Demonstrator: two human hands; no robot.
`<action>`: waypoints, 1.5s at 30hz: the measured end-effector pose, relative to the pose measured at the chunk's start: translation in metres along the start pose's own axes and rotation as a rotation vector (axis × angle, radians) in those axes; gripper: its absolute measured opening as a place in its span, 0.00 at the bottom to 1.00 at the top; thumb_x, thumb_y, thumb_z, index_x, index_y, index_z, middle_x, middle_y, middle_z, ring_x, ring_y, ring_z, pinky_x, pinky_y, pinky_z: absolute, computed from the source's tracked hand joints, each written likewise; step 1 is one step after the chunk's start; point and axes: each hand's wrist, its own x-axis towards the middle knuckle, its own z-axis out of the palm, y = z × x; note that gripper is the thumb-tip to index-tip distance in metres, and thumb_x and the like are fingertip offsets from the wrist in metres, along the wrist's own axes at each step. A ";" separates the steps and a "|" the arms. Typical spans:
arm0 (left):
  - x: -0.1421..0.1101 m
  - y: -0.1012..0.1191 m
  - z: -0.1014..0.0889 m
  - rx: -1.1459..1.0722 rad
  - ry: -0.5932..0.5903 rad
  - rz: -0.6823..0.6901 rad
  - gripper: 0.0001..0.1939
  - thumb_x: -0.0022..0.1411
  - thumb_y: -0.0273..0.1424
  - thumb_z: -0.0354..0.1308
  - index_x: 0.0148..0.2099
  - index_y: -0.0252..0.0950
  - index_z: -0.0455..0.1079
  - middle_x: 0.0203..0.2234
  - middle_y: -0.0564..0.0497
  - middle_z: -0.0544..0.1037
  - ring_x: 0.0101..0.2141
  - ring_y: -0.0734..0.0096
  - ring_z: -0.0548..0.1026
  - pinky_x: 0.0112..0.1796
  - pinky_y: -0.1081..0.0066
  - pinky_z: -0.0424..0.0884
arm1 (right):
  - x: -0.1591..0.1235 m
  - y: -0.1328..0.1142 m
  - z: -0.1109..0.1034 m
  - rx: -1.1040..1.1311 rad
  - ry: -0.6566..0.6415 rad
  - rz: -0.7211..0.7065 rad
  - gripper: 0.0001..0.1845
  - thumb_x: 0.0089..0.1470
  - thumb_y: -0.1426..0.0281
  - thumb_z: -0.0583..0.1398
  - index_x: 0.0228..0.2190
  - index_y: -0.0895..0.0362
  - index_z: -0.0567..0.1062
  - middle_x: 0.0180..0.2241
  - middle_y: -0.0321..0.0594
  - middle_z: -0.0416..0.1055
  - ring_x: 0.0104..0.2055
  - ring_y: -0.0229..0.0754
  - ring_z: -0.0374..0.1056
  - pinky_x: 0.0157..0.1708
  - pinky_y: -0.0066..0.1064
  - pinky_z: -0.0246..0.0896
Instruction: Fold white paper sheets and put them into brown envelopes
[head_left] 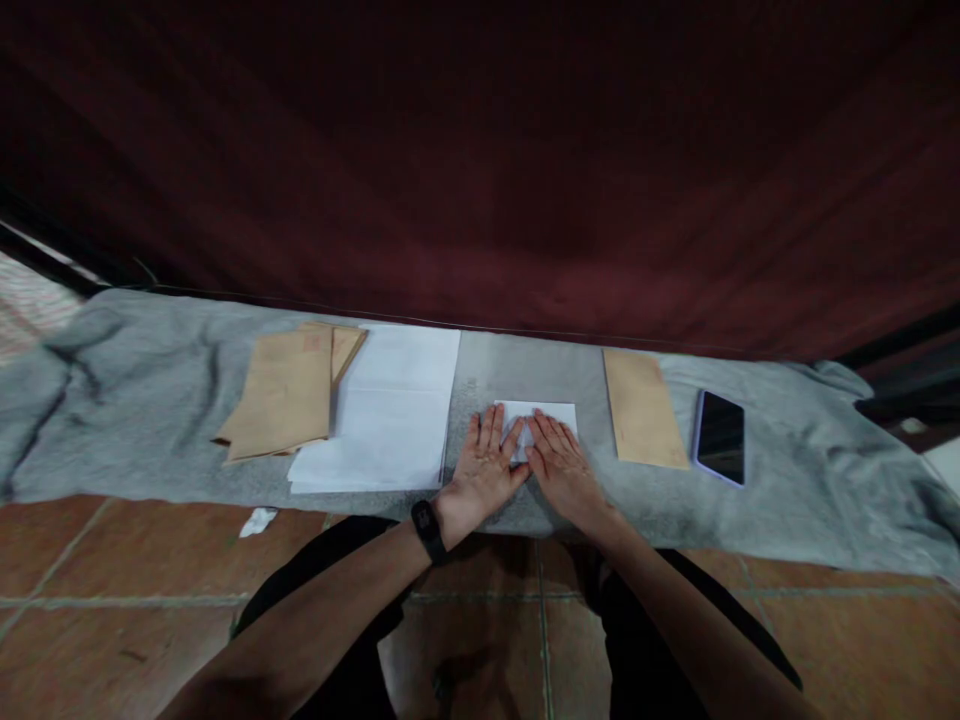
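- Behind the bench, a dark red curtain fills the background.
- Below, a tiled floor shows around the person's legs; anything pushed over the front edge would probably land there.
- Between these runs the grey cloth-covered bench; its covering is wrinkled towards both ends, so a tug on it might shift everything lying on top.
- Left of centre lie large white sheets, not quite squared up and near the front edge; a brush from the left forearm could slide them off.
- Overlapping their left side, a pile of brown envelopes sits fanned unevenly; drawing out a sheet carelessly might drag it along.
- Right of centre, a lone brown envelope lies flat, near enough to the right hand to be knocked askew by a wide sweep.
- At the middle, the left hand and right hand lie palms down, fingers extended and grasping nothing, pressing on the paper.
- Beneath them is the small white paper, its far edge showing; uneven pressure could skew it or set a crooked crease.
- Just beside the lone envelope, a phone lies screen up, seemingly at little risk.
- On the left wrist sits a black band, which could catch a sheet's corner.
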 end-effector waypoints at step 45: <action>0.026 0.010 0.007 -0.074 0.056 0.102 0.29 0.73 0.36 0.43 0.71 0.28 0.52 0.70 0.39 0.55 0.70 0.57 0.50 0.69 0.52 0.47 | -0.009 0.034 0.004 -0.110 0.081 0.166 0.33 0.70 0.60 0.48 0.68 0.68 0.54 0.69 0.57 0.54 0.71 0.53 0.50 0.67 0.48 0.48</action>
